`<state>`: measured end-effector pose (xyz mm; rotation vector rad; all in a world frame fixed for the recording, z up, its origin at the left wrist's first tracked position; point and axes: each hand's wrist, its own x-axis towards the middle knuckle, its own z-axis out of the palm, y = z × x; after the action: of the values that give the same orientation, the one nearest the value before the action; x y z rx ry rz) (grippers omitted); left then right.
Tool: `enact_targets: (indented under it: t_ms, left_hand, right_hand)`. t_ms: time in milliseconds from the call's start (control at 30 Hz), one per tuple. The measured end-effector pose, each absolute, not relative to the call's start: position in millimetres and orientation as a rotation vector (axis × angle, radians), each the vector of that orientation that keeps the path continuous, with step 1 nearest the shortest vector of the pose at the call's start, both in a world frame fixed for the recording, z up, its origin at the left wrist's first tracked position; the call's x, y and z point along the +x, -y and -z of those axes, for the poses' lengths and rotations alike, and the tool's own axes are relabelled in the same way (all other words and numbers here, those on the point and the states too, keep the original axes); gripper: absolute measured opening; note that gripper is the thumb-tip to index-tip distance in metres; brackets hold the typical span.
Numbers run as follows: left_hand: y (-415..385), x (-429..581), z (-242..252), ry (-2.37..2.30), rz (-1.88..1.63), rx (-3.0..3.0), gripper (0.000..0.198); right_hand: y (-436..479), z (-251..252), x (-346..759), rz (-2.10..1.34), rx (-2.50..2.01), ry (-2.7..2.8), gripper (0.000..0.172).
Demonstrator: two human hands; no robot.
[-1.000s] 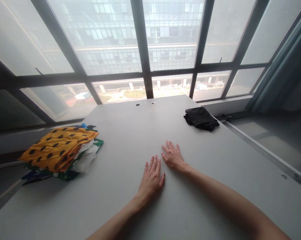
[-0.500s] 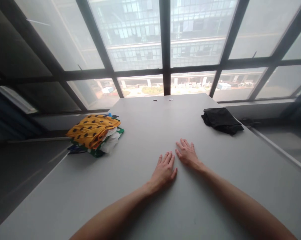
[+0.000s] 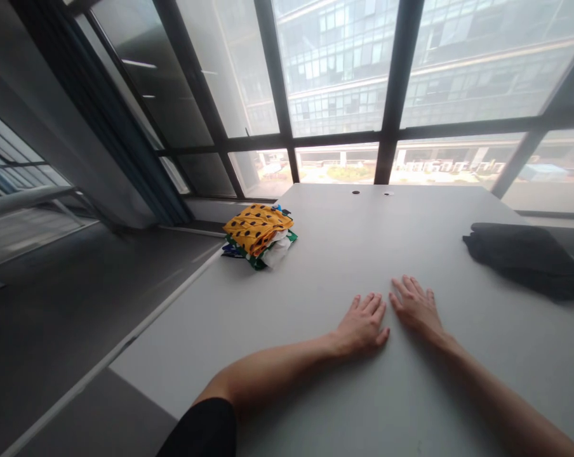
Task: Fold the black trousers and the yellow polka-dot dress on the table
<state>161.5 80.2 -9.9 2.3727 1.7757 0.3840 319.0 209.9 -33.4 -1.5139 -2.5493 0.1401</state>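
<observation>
Left hand (image 3: 363, 324): lies flat on the grey worktop (image 3: 344, 254), palm down, fingers spread, holding nothing.
Right hand (image 3: 416, 308): also flat and open, empty, just beside the left one.
Folded cloths (image 3: 258, 233): a pile at the left edge of the worktop, orange one with black dots on top, well apart from the hands.
Black cloth (image 3: 525, 257): lies at the right side.
</observation>
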Motion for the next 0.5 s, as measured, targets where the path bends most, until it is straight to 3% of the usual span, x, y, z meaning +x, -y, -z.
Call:
enact_targets:
  t_ms: [200, 300, 500]
  left_hand:
    - [-81, 164, 11, -1.748, -0.471, 2.300, 0.067]
    - [-94, 154, 4, -1.722, -0.579, 2.210, 0.057]
    - [-141, 54, -53, -2.156, -1.032, 2.057, 0.047]
  right_hand:
    - [-214, 39, 321, -0.126, -1.507, 2.553, 0.055]
    - [-212, 36, 321, -0.124, -1.507, 2.551, 0.055]
    - [-208, 32, 321, -0.145, -1.503, 2.538, 0.056]
